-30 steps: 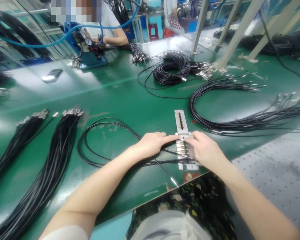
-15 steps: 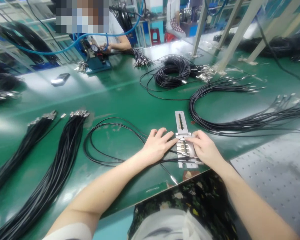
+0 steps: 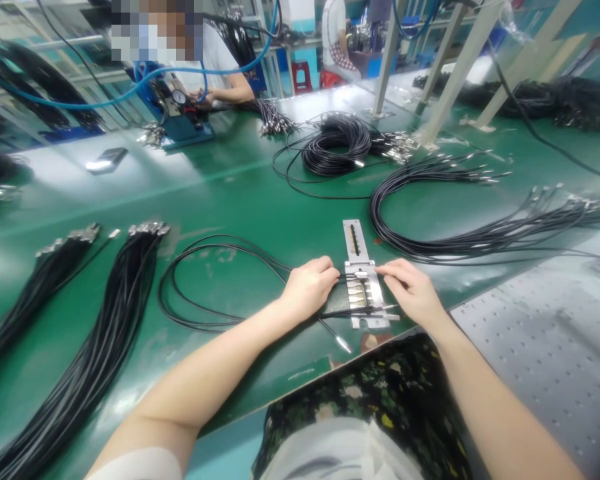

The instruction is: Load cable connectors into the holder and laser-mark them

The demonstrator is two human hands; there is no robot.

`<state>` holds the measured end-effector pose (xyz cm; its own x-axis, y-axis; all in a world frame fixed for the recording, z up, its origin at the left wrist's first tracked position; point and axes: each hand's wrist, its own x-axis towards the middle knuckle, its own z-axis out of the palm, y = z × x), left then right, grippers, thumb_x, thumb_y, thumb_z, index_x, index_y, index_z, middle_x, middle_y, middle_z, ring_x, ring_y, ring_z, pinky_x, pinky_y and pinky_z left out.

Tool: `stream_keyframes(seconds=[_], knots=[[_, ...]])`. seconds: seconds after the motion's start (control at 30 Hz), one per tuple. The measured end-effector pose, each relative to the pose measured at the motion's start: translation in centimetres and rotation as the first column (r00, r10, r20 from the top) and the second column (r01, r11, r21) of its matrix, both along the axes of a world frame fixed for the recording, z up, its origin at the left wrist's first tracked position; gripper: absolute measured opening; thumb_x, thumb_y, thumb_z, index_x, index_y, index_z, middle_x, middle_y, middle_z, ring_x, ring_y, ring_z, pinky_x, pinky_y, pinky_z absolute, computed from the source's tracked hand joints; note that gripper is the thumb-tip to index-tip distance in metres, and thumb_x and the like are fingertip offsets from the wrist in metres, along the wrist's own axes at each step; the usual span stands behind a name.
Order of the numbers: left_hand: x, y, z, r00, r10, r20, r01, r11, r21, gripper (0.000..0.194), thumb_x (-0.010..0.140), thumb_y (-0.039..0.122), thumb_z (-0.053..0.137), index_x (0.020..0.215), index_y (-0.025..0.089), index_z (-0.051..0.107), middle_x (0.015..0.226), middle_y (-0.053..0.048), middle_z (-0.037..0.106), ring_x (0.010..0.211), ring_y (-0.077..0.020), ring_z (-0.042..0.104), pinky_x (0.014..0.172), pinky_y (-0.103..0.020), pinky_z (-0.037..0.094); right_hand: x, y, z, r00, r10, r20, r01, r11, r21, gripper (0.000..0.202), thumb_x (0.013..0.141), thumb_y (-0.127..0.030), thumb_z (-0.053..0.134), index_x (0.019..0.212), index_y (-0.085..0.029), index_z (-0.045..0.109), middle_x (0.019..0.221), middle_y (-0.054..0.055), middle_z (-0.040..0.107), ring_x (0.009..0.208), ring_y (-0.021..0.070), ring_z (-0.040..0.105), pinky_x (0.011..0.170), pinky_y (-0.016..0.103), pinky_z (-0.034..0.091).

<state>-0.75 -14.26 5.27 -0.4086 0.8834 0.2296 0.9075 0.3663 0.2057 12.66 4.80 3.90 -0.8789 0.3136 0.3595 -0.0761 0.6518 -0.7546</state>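
Note:
In the head view, my left hand (image 3: 311,288) is closed on a thin black cable (image 3: 344,275) just left of a metal fixture. The cable's silvery connector (image 3: 361,275) lies across the fixture plate. My right hand (image 3: 411,288) is at the plate's right edge, index finger stretched towards the connector tip, with a small gap between them. Several slots line the metal fixture (image 3: 351,245), and its hinged-looking upper strip extends away from me. More cable ends (image 3: 391,317) cross its near end. Another connector (image 3: 343,344) rests on the green table below my left hand.
Two cable bundles (image 3: 125,300) lie at left, and looped cables (image 3: 177,313) lie nearer. Coiled cables (image 3: 337,147) and a curved bundle (image 3: 395,227) lie beyond the fixture. A co-worker (image 3: 225,67) handles a blue press (image 3: 185,123) across the green table (image 3: 220,193). Metal posts (image 3: 455,80) stand at right.
My left fingers, earlier spread out over the cable, have drawn back left and curled round it. My right fingertips have come away from the connector. The camera view has shifted slightly.

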Motion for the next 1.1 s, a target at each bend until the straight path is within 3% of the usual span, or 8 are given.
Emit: stream_keyframes(seconds=[0.2, 0.47, 0.67, 0.8, 0.9, 1.0, 1.1], knots=[[0.3, 0.2, -0.2, 0.991, -0.032, -0.127, 0.020, 0.995, -0.095, 0.023, 0.090, 0.020, 0.039, 0.079, 0.017, 0.058, 0.083, -0.004, 0.055, 0.077, -0.0157, 0.050, 0.063, -0.026, 0.041, 0.1, -0.1, -0.1, 0.999, 0.043, 0.031, -0.044, 0.998, 0.050, 0.025, 0.086, -0.016, 0.044, 0.096, -0.025, 0.066, 0.089, 0.002, 0.056, 0.081, 0.0144, 0.057, 0.071, 0.028, 0.047], [0.7, 0.2, 0.3, 0.975, -0.093, -0.200, 0.067, 0.988, -0.137, 0.026, 0.088, 0.011, 0.034, 0.075, 0.016, 0.056, 0.077, -0.005, 0.050, 0.070, -0.0163, 0.044, 0.056, -0.025, 0.037, 0.0, -0.2, -0.5, 0.992, 0.111, 0.060, -0.124, 0.949, 0.290, 0.035, 0.082, -0.006, 0.038, 0.097, -0.022, 0.066, 0.097, 0.006, 0.051, 0.076, 0.0144, 0.052, 0.072, 0.033, 0.047], [-0.1, 0.0, -0.1, 0.974, -0.218, -0.069, 0.208, 0.970, -0.123, 0.033, 0.091, 0.016, 0.032, 0.117, 0.025, 0.051, 0.082, -0.003, 0.048, 0.072, -0.0146, 0.042, 0.061, -0.024, 0.038, -0.2, -0.5, -0.6, 0.996, 0.079, 0.029, -0.084, 0.908, 0.412, 0.034, 0.080, -0.004, 0.040, 0.093, -0.019, 0.067, 0.089, 0.007, 0.052, 0.076, 0.0172, 0.049, 0.069, 0.034, 0.046], [-0.3, 0.1, 0.3, 0.963, -0.260, -0.075, 0.239, 0.947, -0.212, 0.034, 0.090, 0.015, 0.034, 0.117, 0.023, 0.052, 0.087, -0.005, 0.052, 0.077, -0.0174, 0.042, 0.063, -0.028, 0.036, -0.3, -0.4, -0.5, 0.996, 0.076, 0.050, -0.090, 0.904, 0.418, 0.034, 0.080, -0.005, 0.040, 0.093, -0.020, 0.068, 0.088, 0.007, 0.053, 0.077, 0.0177, 0.049, 0.069, 0.034, 0.045], [0.3, 0.3, 0.9, 0.974, -0.217, -0.073, 0.191, 0.945, -0.265, 0.034, 0.089, 0.016, 0.038, 0.119, 0.025, 0.051, 0.096, -0.007, 0.054, 0.087, -0.0211, 0.042, 0.066, -0.032, 0.034, -0.4, -0.4, -0.6, 0.996, 0.067, 0.064, -0.087, 0.909, 0.409, 0.034, 0.079, -0.006, 0.041, 0.092, -0.021, 0.068, 0.087, 0.007, 0.054, 0.076, 0.0179, 0.049, 0.069, 0.034, 0.045], [0.5, 0.2, 1.7, 0.985, -0.167, -0.047, 0.151, 0.956, -0.253, 0.034, 0.089, 0.017, 0.040, 0.120, 0.027, 0.051, 0.109, -0.007, 0.053, 0.093, -0.0231, 0.040, 0.070, -0.034, 0.034, -0.4, -0.3, -0.6, 0.996, 0.075, 0.053, -0.090, 0.923, 0.373, 0.033, 0.079, -0.007, 0.042, 0.090, -0.021, 0.069, 0.087, 0.007, 0.054, 0.076, 0.0181, 0.050, 0.069, 0.035, 0.045], [-0.1, -0.8, 3.1, 0.971, -0.217, 0.097, 0.232, 0.953, -0.193, 0.031, 0.089, 0.021, 0.041, 0.118, 0.025, 0.052, 0.116, -0.006, 0.049, 0.097, -0.0215, 0.040, 0.077, -0.034, 0.035, -0.1, -0.1, -0.4, 0.996, 0.081, 0.029, -0.086, 0.966, 0.244, 0.033, 0.082, -0.008, 0.041, 0.093, -0.023, 0.068, 0.089, 0.005, 0.054, 0.080, 0.0168, 0.053, 0.071, 0.032, 0.046]])
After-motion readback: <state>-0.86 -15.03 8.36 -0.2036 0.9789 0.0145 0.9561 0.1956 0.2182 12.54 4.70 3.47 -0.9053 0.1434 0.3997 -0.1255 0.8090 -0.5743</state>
